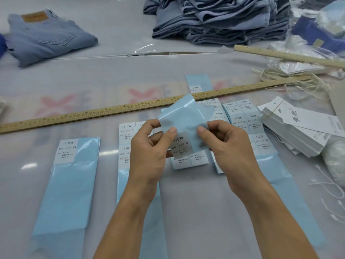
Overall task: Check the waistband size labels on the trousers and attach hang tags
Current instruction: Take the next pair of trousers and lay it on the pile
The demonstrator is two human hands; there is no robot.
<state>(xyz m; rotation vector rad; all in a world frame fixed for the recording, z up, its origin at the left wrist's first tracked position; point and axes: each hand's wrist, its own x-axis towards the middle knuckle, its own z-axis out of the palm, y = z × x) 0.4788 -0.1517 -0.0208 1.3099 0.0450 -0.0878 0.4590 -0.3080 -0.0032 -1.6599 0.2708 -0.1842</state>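
Note:
Both hands hold one blue backing sheet point(183, 116) above the table, bent upward at its far end. A white size sticker point(180, 146) marked 1103# M sits at its near end. My left hand point(149, 152) pinches that sticker with thumb and fingers. My right hand point(229, 152) pinches the sheet's right edge. Several blue sticker sheets lie flat below: an XS sheet point(69, 176), an S sheet point(127, 139), XL sheets point(244, 116). A stack of white hang tags point(298, 131) lies at the right. Folded light jeans point(46, 36) lie far left, a pile of blue trousers point(220, 19) at the back.
A long wooden ruler point(115, 109) crosses the table behind the sheets, a second ruler point(287, 55) lies at the back right. Loose strings point(291, 81) and white tag loops point(330, 187) lie at the right, with plastic bags point(302, 64) behind.

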